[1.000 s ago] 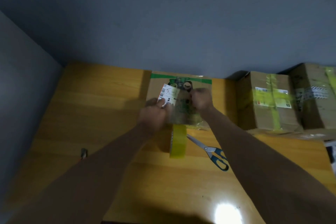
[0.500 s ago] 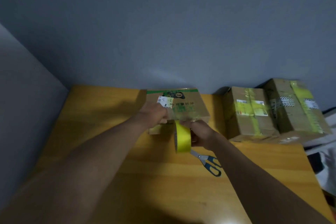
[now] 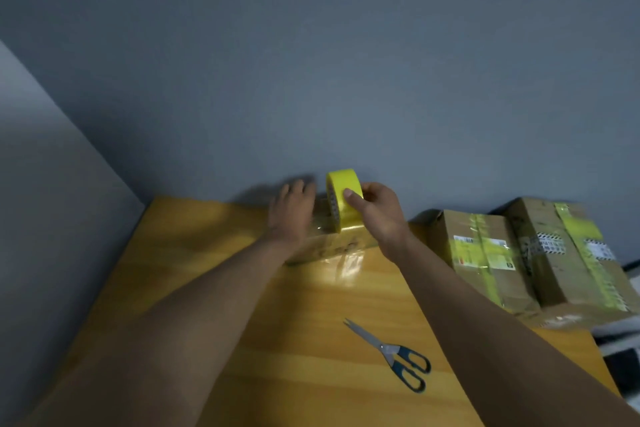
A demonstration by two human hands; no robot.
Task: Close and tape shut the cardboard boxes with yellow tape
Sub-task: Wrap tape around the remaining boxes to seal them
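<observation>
A small cardboard box lies at the far side of the wooden table, mostly hidden behind my hands. My left hand rests flat on top of it with straight fingers. My right hand grips a roll of yellow tape, thumb on its outer face, holding it upright over the box top. Whether the roll touches the box I cannot tell.
Blue-handled scissors lie on the table near me, to the right. Two cardboard boxes wrapped with yellow tape stand at the right edge. A grey wall runs behind the table and along the left.
My right hand has taken the tape roll off the table and raised it above the box. My left hand went flat on the box top. The view tilted upward.
</observation>
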